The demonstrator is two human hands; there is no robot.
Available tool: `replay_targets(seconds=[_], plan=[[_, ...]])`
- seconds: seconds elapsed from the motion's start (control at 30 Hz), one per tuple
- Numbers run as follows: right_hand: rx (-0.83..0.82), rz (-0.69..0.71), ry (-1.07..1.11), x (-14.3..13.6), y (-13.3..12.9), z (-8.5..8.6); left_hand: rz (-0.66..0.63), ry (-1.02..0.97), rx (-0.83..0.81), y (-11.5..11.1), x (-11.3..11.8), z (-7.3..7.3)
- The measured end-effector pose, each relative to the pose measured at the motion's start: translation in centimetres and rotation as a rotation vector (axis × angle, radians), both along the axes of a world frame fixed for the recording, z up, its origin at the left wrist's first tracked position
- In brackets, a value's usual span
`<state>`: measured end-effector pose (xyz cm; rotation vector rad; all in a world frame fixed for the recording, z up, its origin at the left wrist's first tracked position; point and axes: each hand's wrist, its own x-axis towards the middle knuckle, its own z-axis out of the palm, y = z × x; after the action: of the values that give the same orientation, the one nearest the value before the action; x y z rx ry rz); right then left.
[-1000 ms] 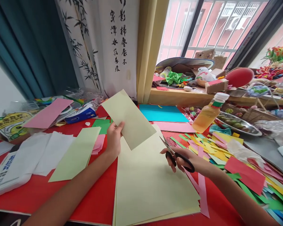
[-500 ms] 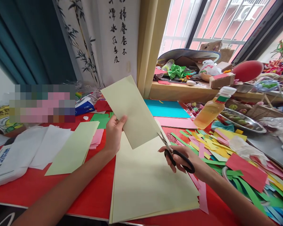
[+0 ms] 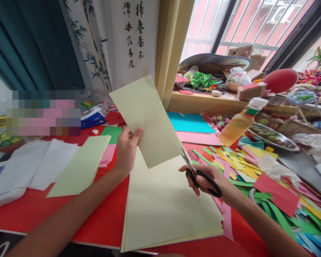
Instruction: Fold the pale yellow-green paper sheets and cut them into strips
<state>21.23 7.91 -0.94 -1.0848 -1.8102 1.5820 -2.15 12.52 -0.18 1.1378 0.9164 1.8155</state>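
Observation:
Between thumb and fingers, my left hand [image 3: 128, 146] pinches the left edge of a pale green sheet of paper [image 3: 149, 123], raised and tilted above the table. My right hand [image 3: 203, 178] has its fingers through the black handles of a pair of scissors [image 3: 193, 173]. The scissor tips are at the sheet's lower right corner; whether the blades have paper between them I cannot tell. Below both hands lies a stack of larger pale green sheets [image 3: 171, 210], its right edge jagged. Another pale green piece [image 3: 80, 169] rests left of my left forearm.
Cut paper strips [image 3: 238, 164] in several colours and a red piece [image 3: 278, 192] cover the right side. Behind them stand a bottle of amber liquid [image 3: 237, 125] and a metal dish [image 3: 274, 137]. White packaging [image 3: 16, 175] lies left; blue sheets [image 3: 189, 123] lie behind, on the red table [image 3: 101, 217].
The held sheet has shifted slightly up and left in view, with the scissor tips still at its lower right corner. The whole view has shifted a little. Both hands keep their grips.

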Motion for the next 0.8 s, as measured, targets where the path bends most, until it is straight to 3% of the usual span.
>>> replay_targets(seconds=[0.8], plan=[[-0.022,-0.025,-0.034,-0.85,-0.46,-0.2,-0.049,0.045,0.058,0.11,-0.12,-0.28]])
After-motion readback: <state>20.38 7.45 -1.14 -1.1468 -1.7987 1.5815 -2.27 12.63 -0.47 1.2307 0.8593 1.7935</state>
